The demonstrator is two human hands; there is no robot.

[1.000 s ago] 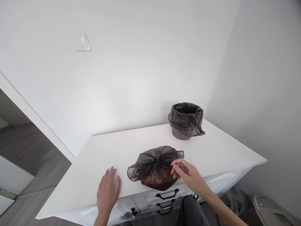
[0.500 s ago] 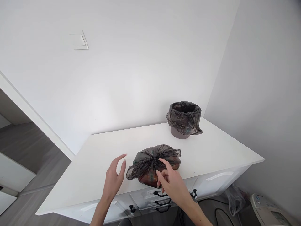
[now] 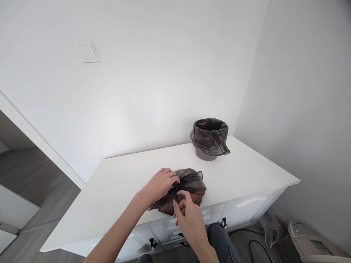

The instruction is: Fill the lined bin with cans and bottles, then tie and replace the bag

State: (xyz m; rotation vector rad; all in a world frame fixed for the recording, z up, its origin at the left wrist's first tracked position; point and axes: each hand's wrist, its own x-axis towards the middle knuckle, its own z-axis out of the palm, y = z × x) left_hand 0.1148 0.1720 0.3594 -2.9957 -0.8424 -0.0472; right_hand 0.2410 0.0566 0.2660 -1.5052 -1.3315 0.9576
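A tied black plastic garbage bag point(image 3: 197, 188), thin enough that reddish-brown contents show through, lies near the front edge of a white cabinet top. My left hand point(image 3: 163, 181) reaches over its left side, fingers closed on the gathered plastic at the knot. From the front, my right hand point(image 3: 190, 215) has its curled fingers, thumb and index at the bag just below the knot. Both hands hide much of the bag's left and front parts. Farther back stands a small brown trash bin point(image 3: 206, 155) with a black liner point(image 3: 212, 140) folded over its rim.
The white cabinet point(image 3: 131, 164) stands against the wall, with black handles point(image 3: 153, 243) on its front. A light switch point(image 3: 89, 53) is on the wall. At the lower right are a beige machine point(image 3: 309, 237), a clear plastic bag point(image 3: 270, 228) and a black cable point(image 3: 255, 241).
My left hand has moved right from beside the bag onto its knot, and its fingers have closed. My right hand stays at the bag's front. The view has shifted slightly.
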